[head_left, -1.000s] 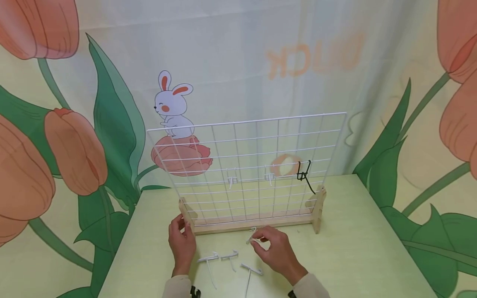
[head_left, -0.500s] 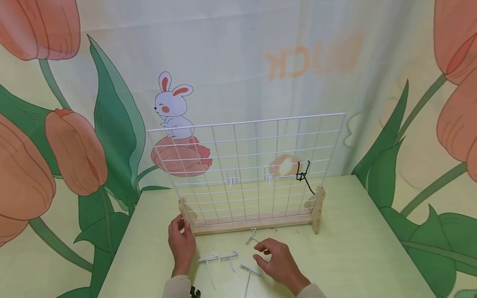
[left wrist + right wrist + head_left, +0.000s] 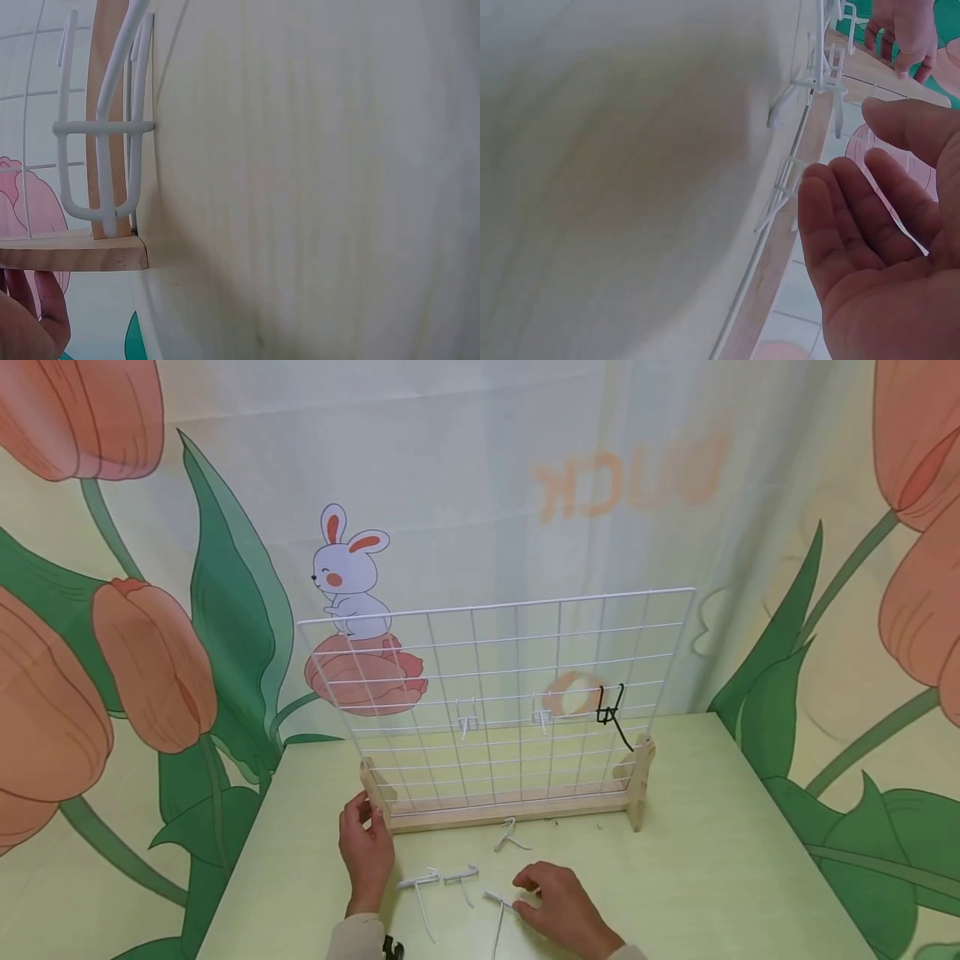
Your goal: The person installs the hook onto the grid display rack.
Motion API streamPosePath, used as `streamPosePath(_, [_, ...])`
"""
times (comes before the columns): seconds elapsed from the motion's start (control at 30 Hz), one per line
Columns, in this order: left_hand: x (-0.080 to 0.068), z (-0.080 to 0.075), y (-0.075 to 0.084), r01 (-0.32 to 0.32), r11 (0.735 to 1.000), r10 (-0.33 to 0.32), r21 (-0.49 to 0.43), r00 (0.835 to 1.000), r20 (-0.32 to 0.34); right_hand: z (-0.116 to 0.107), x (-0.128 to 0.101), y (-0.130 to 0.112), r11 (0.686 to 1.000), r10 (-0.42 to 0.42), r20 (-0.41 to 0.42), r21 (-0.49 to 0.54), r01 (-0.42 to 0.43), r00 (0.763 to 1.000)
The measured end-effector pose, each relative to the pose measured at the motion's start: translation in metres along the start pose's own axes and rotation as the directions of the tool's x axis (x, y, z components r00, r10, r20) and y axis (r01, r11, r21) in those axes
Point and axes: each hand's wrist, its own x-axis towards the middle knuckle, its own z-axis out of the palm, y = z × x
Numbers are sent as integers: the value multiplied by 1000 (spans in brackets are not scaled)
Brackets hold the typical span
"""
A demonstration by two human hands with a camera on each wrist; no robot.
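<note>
Since a second ago the right hand has let go of the white hook it was pinching just in front of the wooden base and has drawn back toward the person; that hook now lies alone on the counter, close to the base. The left hand has not moved.

Taking the wooden base as landmark and going left to right: the left hand rests at the base's left foot, its grip closed lightly around the upright wooden end. In front of the base, near the middle, four white hooks lie on the counter: two close together just right of the left hand, one nearer the person, under the right hand's fingertips, and the released one nearest the base. The right hand's grip is apart, fingers loosely bent and holding nothing, touching the near hook.

Rising from the base stands one white wire grid panel. On it hang three hooks: two white ones above the middle of the base, and one black hook above its right end.
</note>
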Motion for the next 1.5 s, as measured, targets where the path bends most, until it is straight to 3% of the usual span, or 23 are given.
streamPosePath(0.3, [-1,1,1,31,1000,-31,7,1000,8,9,-5,6,999,35,74,1,-35,997])
streamPosePath(1.03, [1,2,1,14,1000,-14,9,1000,1,5,1,11,996,70,58,50,-73,996])
streamPosePath(1.5, [1,2,-1,13,999,-13,29,1000,-7,11,17,21,999,18,-61,47,-15,998])
